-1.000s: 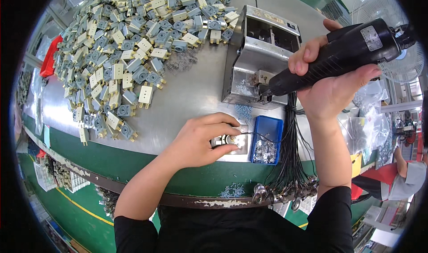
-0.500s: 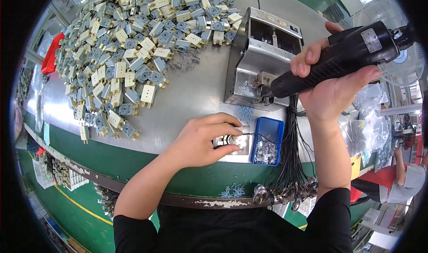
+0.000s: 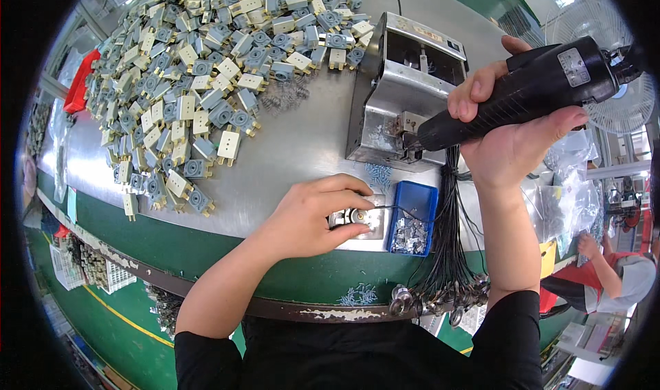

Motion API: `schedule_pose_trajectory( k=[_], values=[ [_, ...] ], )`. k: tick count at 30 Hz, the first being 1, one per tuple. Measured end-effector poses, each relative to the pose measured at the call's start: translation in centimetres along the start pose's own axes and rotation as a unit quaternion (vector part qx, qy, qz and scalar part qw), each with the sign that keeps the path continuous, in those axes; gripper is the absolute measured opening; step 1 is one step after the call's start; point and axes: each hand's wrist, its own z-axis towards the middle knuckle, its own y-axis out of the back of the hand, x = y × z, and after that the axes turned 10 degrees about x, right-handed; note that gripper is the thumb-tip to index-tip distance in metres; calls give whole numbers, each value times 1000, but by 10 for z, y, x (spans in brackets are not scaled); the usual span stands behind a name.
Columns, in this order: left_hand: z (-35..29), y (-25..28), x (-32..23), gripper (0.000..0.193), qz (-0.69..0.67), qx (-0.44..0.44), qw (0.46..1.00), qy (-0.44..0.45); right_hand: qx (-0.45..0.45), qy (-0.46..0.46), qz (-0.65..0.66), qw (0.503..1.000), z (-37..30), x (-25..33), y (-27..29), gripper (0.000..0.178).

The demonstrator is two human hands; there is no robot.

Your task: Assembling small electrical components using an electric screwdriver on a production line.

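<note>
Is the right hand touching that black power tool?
Touching. The head view shows the right hand gripping the black power tool, thumb and fingers on opposite sides.

The metal tabletop (image 3: pixel 302 139), green along its near edge, carries a heap of grey-and-cream blocks (image 3: pixel 199 81), with springs (image 3: pixel 283 96) beside it. Rightward stand a metal machine (image 3: pixel 402 87) and blue tray (image 3: pixel 414 195); small screws (image 3: pixel 378 175) lie near both.

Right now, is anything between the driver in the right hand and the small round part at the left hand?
Yes, in this view: the front edge of the metal box and a patch of loose screws lie between driver and part. The left hand curls around the part.
</note>
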Motion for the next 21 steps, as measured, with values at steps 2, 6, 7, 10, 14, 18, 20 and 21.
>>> schedule_pose_trajectory(
  k=[2,6,7,10,14,18,20,21],
  values=[
    [0,0,0,33,2,0,1000,-3,1,-1,-3,1000,0,-1,0,124],
    [1,1,0,33,2,-2,1000,-6,13,-13,-6,1000,-1,-2,1,122],
    [1,1,0,33,4,-1,1000,-5,12,-12,-6,1000,-1,-2,1,122],
    [1,1,1,33,4,-3,1000,-7,34,-13,12,999,-3,-5,2,123],
    [1,0,1,32,4,-6,1000,-12,40,-14,-12,999,-4,-2,-3,125],
    [0,-1,0,32,-1,-5,1000,-12,46,-18,-9,999,-5,1,-4,127],
    [-1,-2,1,32,-5,-8,1000,-8,55,-30,-17,998,-7,4,-4,128],
    [-2,-2,2,32,-8,-7,1000,-11,63,-42,-24,997,-9,6,-5,128]
  ],
)
